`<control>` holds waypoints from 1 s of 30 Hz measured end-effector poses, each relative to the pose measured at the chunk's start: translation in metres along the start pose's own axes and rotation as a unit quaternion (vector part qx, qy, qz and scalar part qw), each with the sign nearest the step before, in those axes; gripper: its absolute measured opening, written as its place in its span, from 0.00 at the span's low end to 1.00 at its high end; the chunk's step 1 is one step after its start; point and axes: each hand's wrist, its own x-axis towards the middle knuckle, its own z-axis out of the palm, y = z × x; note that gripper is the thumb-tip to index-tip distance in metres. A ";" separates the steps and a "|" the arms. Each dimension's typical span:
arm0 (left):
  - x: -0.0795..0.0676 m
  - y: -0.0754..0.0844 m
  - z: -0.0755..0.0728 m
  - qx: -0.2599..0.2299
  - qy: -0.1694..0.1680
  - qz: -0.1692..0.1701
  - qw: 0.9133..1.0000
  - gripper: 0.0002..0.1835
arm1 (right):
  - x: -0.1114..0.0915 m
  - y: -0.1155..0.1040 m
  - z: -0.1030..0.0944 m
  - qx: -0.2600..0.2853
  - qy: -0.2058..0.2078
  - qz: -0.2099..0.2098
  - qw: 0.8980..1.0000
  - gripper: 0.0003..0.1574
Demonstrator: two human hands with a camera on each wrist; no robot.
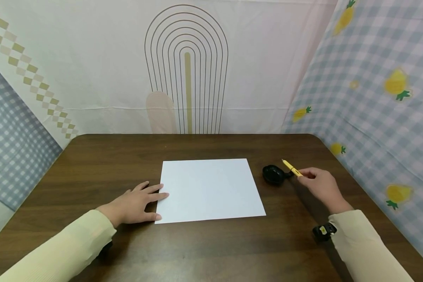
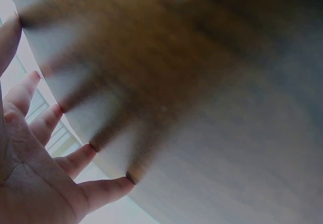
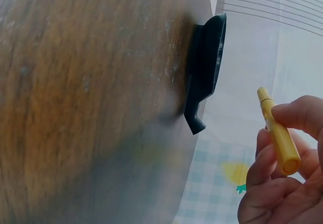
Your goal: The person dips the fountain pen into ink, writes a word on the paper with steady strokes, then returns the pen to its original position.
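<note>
A white sheet of paper [image 1: 211, 192] lies flat on the dark wooden table. My left hand [image 1: 135, 204] rests at its left edge, fingers spread, with some fingertips over the paper; the left wrist view shows the fingertips touching the surface. Above the right part of the table, my right hand [image 1: 320, 187] pinches a slim yellow pen [image 3: 281, 138] between thumb and fingers. One narrow end of the pen points away from me, up and left in the head view. Just left of that hand lies a black, round, shallow spoon-like object [image 1: 273, 174] with a short bent handle.
The brown table [image 1: 204, 250] has rounded far corners. A white patterned cloth [image 1: 257, 66] hangs behind it, and a blue checked cloth [image 1: 370, 129] with yellow fruit prints hangs along the right side. A black wrist device [image 1: 324, 231] sits at the right sleeve.
</note>
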 end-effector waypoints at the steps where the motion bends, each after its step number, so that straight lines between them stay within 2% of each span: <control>1: 0.000 0.000 0.000 0.000 0.000 0.000 1.000 0.37 | 0.000 0.000 0.000 0.000 0.004 -0.001 1.000 0.22; 13: -0.001 0.000 0.000 -0.002 -0.005 -0.007 1.000 0.37 | 0.001 0.002 0.002 0.027 0.035 -0.001 0.999 0.22; 22: -0.001 -0.001 0.001 -0.004 -0.002 -0.003 1.000 0.37 | -0.001 0.002 0.006 0.039 0.046 -0.005 0.998 0.22; 30: 0.000 -0.001 0.000 -0.003 -0.005 -0.004 1.000 0.37 | -0.001 0.000 0.008 0.068 0.047 0.009 0.997 0.25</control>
